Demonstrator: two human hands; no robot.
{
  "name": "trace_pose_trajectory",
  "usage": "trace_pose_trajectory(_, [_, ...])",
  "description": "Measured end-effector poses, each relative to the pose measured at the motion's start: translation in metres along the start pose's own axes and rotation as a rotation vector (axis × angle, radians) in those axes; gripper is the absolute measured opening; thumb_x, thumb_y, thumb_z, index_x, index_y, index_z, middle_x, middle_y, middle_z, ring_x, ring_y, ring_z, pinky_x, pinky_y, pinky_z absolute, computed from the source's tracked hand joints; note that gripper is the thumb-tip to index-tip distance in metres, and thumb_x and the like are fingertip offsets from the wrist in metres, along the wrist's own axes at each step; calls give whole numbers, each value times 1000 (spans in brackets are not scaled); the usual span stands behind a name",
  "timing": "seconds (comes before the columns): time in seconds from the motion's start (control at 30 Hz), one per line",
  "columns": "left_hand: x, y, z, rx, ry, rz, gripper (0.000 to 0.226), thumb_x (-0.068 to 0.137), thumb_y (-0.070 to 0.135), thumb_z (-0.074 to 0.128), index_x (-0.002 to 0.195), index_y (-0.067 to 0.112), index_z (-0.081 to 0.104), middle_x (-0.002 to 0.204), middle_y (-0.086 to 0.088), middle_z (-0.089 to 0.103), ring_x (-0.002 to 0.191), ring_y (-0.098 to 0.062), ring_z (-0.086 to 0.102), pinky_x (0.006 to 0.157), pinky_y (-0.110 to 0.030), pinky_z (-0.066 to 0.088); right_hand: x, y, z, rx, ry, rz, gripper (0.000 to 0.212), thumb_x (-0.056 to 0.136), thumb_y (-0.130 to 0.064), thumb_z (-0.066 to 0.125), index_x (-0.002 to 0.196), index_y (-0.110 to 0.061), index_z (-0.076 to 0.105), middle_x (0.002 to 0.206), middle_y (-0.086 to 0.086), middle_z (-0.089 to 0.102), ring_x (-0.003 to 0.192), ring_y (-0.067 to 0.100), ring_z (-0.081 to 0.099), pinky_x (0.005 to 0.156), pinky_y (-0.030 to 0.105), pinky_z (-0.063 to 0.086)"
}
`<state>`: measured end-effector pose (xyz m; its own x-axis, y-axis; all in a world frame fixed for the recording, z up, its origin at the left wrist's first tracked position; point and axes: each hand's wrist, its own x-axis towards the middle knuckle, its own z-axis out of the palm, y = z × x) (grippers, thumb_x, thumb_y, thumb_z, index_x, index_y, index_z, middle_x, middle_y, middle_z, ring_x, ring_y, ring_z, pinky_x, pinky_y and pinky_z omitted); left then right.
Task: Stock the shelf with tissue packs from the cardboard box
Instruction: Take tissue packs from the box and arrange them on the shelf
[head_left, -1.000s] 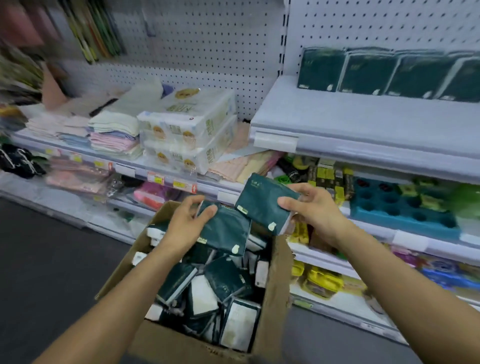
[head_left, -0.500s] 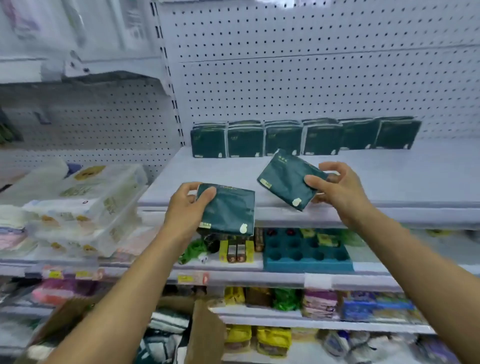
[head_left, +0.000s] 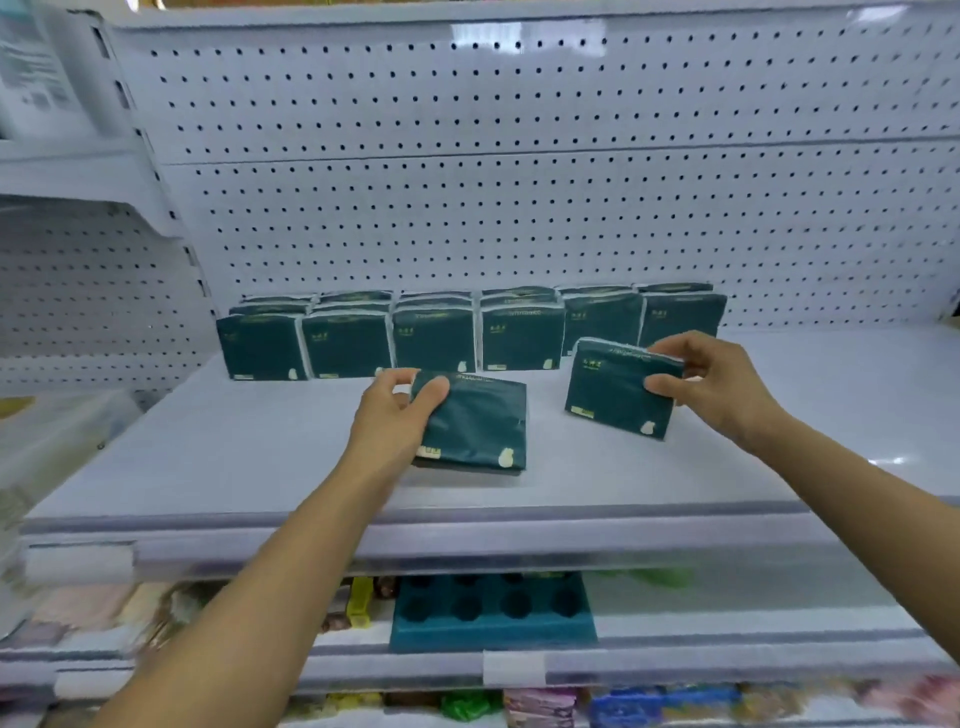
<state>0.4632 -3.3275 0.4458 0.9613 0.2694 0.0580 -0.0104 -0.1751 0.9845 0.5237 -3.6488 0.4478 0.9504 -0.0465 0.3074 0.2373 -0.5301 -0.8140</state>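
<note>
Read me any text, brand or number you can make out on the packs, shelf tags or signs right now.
No text is legible.
Left pack: gold print along top edge, yellow corner label, too blurred.
Right pack: gold marks and top-edge print, too small.
Back row of packs: same print, unreadable.
Sheet at upper left: grey lines, blurred.
Shelf-edge tags: white, nothing readable.

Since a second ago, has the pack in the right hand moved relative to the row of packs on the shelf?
Yes. The pack in the right hand has come up from the box to just in front of the row's right end.
</note>
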Motion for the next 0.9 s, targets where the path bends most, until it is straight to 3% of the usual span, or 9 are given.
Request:
trace_pose_trajectory(0.1, [15,5,32,-20,-2,-31,30,93,42,63,115,24,54,97,4,70,88,-11,67,83,-35,56,27,17,-7,-48,35,-13,25,81,-11,77,101,-21,67,100,-1,66,94,30,60,86,49,55])
trace_pose_trajectory(0.33, [46,8,85,-94,17,-87,33,93,43,62,116,21,54,104,3,67,96,-15,66,91,-45,55,78,27,-4,-205,50,-66,29,83,-14,75,111,-17,68,107,6,60,81,18,51,76,26,40])
trace_pose_trajectory(0.53, [60,8,102,-81,34,-86,34,92,43,63,117,21,55,108,0,67,98,-17,66,90,-41,56,105,25,0,-254,23,-85,32,85,-12,74,116,-14,68,113,4,56,89,18,52,82,28,42])
trace_pose_trajectory(0.67, [67,5,105,-55,48,-82,32,91,45,63,114,24,54,108,1,65,100,-17,64,94,-45,54,116,26,4,-313,8,-117,34,85,-18,74,118,-20,68,116,2,53,93,18,54,84,28,44])
trace_pose_trajectory(0.9, [70,7,110,-71,57,-91,32,92,45,62,115,25,54,108,1,67,100,-18,65,93,-46,54,122,27,10,-450,31,-164,39,88,-30,71,125,-28,63,115,-7,45,93,15,52,79,28,48])
